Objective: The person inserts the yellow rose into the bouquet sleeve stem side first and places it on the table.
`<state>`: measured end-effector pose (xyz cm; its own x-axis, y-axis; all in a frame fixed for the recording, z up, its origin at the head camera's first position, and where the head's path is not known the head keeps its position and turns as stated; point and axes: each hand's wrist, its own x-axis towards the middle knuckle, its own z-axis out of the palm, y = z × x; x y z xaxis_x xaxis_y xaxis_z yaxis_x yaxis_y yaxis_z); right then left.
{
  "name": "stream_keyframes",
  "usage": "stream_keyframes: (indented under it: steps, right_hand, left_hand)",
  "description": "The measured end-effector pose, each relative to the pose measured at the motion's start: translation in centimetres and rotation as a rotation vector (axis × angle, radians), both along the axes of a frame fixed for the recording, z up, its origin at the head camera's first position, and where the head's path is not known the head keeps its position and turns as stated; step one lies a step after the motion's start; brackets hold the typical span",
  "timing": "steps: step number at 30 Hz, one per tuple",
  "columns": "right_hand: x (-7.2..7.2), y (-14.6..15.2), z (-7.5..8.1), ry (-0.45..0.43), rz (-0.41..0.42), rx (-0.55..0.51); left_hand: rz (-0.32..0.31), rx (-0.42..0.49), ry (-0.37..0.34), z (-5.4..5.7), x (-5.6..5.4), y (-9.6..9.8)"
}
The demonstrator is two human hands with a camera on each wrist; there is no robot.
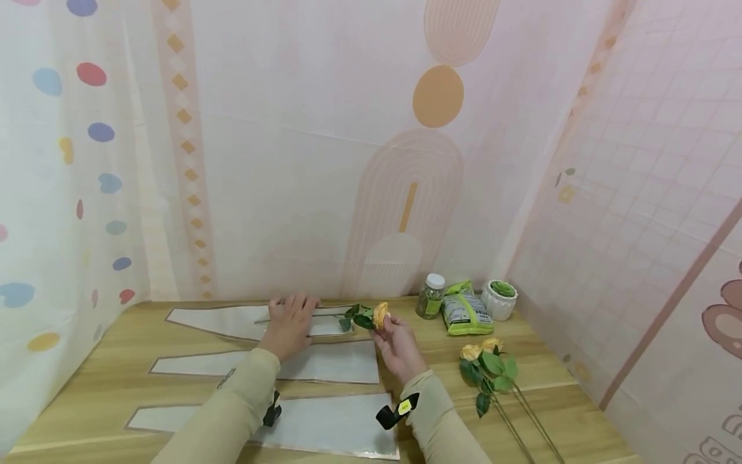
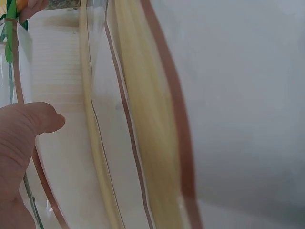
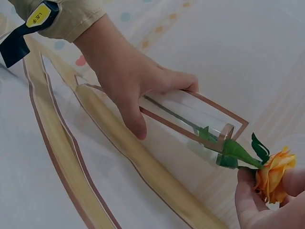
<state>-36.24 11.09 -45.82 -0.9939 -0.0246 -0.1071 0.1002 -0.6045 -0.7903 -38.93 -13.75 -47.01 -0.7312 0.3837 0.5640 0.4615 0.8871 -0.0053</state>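
Parted only by its bloom, the right fingers [image 3: 246, 196] pinched the yellow rose [image 3: 272, 177]; its stem [image 3: 164, 110] ran under the left fingers [image 3: 133, 119] inside the clear sleeve [image 3: 176, 127], which they gripped, spread across its width. The rose was probably light, petals [image 3: 281, 164] crushable, stem stiffer, the sleeve slippery. The stem just behind the petals seemed the surest hold.

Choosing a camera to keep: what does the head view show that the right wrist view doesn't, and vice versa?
Only the head view: the white-lidded jar, green packet, white pot and two loose roses.
Only the right wrist view: the yellow label on the left wrist strap.
Both: the left hand on the clear container, and the right hand pinching a rose.
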Motion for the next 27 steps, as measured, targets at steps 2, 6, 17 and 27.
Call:
stream_keyframes:
  steps: [2, 6, 17, 27]
  right_hand:
    - [-0.08, -0.12, 0.15, -0.007, 0.002, 0.024]
    - [-0.17, -0.18, 0.12, -0.038, 0.034, 0.114]
    - [-0.35, 0.25, -0.36, -0.065, 0.086, 0.389]
    - [0.17, 0.3, 0.01, -0.012, 0.07, 0.484]
  left_hand:
    - [0.002, 0.0, 0.001, 0.05, -0.08, -0.04]
    - [-0.001, 0.01, 0.005, 0.09, -0.07, -0.09]
    - [-0.051, 0.036, -0.011, 0.04, -0.22, -0.05]
    - [-0.05, 0.033, -0.052, -0.06, -0.12, -0.27]
